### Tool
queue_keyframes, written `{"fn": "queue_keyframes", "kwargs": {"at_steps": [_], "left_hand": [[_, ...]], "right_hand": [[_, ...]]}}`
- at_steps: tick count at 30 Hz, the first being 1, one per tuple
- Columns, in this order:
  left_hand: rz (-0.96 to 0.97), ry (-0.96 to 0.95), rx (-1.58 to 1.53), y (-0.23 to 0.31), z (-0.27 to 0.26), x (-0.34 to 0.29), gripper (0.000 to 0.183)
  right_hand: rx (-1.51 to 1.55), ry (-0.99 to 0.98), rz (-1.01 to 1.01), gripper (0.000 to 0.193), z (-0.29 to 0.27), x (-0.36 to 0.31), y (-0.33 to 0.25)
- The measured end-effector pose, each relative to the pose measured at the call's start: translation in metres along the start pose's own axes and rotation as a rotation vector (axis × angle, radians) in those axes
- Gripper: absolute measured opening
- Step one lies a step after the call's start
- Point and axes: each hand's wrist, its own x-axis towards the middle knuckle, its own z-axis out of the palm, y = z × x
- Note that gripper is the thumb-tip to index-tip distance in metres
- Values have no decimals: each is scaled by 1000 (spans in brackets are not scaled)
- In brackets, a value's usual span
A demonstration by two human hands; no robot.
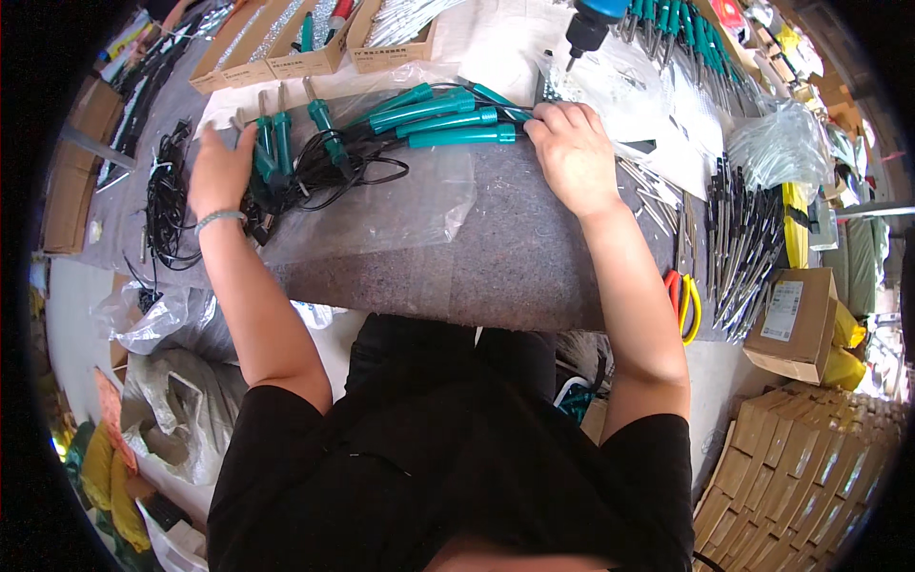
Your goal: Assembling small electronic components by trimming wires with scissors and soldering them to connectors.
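Observation:
My left hand (221, 173) is beside a small group of green-handled soldering irons (281, 141) with bare metal tubes pointing away. Its thumb and fingers are apart, and part of the hand is blurred. Black cables (315, 172) lie tangled around those irons. Several green handles (440, 122) lie side by side in the middle, partly on a clear plastic sheet (419, 205). At their right end, my right hand (575, 157) rests with its fingers curled down by the black leads. What its fingertips hold, if anything, is hidden.
A blue power screwdriver (587, 33) hangs just beyond my right hand. Cardboard trays (305, 62) of small parts stand at the back. More green-handled irons (681, 33) lie far right. Metal rods (743, 238) and red-and-yellow-handled scissors (688, 310) lie at right; bundled black cable (170, 200) lies left.

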Motion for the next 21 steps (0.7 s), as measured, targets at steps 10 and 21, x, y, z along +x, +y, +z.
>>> {"fn": "queue_keyframes", "kwargs": {"at_steps": [10,21], "left_hand": [[1134,-678,-534,200,31,-106,27],[963,-1104,-913,213,62,-121,16]], "right_hand": [[951,-144,716,23,-70,-47,-36],[1421,2,1077,14,-48,-87,-37]]}}
